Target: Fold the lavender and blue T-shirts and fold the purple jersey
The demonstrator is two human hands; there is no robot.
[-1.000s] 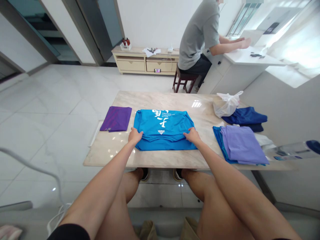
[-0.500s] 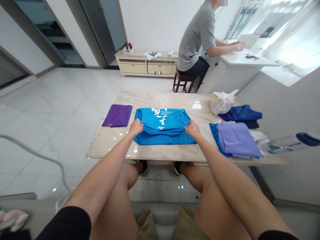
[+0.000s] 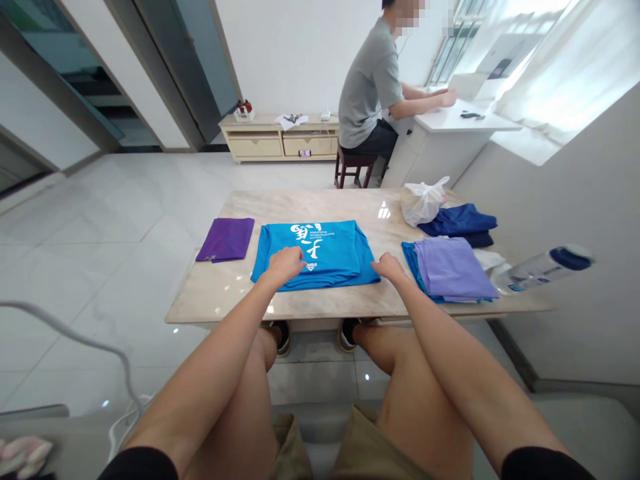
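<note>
A bright blue T-shirt (image 3: 327,250) with white print lies folded flat on the marble table (image 3: 310,303). My left hand (image 3: 286,263) rests flat on its near left part, fingers spread toward the print. My right hand (image 3: 387,267) lies at the shirt's near right corner, fingers loosely curled on the table and touching the cloth edge. Neither hand holds anything.
A folded purple cloth (image 3: 226,239) lies left of the shirt. To the right are a lilac-on-blue pile (image 3: 450,269), dark blue clothes (image 3: 460,221), a white plastic bag (image 3: 423,201) and a lying bottle (image 3: 543,267). A person in grey (image 3: 373,90) sits at a white desk behind.
Both hands let go of the shirt's near edge after the fold. My left hand slid onto the shirt's top; my right hand moved off to its right corner. The view shifted.
</note>
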